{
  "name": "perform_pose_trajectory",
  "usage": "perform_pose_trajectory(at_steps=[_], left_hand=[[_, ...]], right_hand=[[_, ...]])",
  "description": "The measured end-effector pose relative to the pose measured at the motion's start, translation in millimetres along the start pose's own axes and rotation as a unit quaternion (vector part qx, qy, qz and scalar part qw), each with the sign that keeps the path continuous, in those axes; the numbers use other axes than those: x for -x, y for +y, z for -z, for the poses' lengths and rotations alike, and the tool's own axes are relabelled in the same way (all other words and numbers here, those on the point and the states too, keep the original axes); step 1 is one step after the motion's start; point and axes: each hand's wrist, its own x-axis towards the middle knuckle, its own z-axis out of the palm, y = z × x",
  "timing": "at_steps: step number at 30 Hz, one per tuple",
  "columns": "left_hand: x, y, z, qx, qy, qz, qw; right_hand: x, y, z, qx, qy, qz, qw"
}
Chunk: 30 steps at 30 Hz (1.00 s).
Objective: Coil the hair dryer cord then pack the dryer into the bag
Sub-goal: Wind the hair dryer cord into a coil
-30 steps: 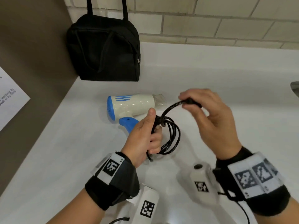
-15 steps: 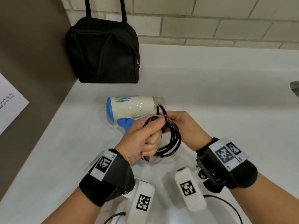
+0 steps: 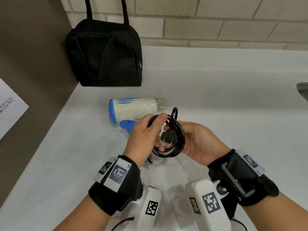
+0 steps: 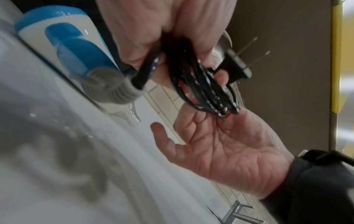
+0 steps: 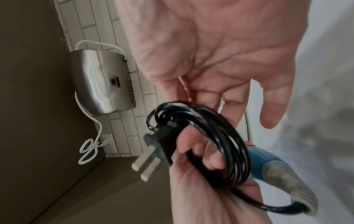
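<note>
The left hand [image 3: 143, 135] grips the springy, glossy black coiled cord [image 3: 175, 139], right hand [image 3: 200, 144] slack-fingered beside it; best pinched across all loops.

1. We see bright, soft light on the white counter [image 3: 216, 90].
2. We see pale gray shadows just below the fingers [image 3: 160, 119].
3. Wrist pictures look blurry near the fingertips.
4. The cord [image 5: 220, 124] shines with small glints.
5. Brick lines bend far from the fingers.
</note>
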Motion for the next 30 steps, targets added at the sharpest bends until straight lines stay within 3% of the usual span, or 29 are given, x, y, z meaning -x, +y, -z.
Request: perform_pose_trajectory(at_steps=[4,11,14,17,19,21,23,24,25,26,30], left_hand=[[2,-3,-4,0.024,0.026,0.005,0.999],[4,-4,-8,0.115,0.014,0.047,0.992],[0,-7,-7,0.124,0.055,0.049,0.990],[-1,-7,-3,0.139,0.076,0.046,0.986],[-1,-6,-2,0.142,0.076,0.046,0.986],[-2,-5,-4,0.154,0.071,0.048,0.984],[-2,-6,-6,0.156,0.058,0.055,0.984],[-2,-6,-7,0.155,0.055,0.058,0.985],[-2,-5,-8,0.156,0.054,0.058,0.985],[-2,-5,-8,0.154,0.055,0.054,0.985],[-1,-4,-9,0.141,0.056,0.028,0.988]], right_hand=[[4,-1,-1,0.049,0.000,0.012,0.999],[9,-3,-7,0.128,0.029,-0.026,0.991],[5,2,-6,0.205,0.104,0.046,0.972],[15,2,-2,0.319,0.171,0.242,0.900],[29,-1,0,0.405,0.112,0.341,0.841],[36,0,0,0.522,0.043,0.352,0.775],[33,2,1,0.647,0.026,0.350,0.677],[30,4,1,0.680,0.030,0.353,0.642],[28,5,1,0.688,0.037,0.354,0.632],[27,5,0,0.678,0.043,0.352,0.643],[26,4,-7,0.575,0.064,0.353,0.735]])
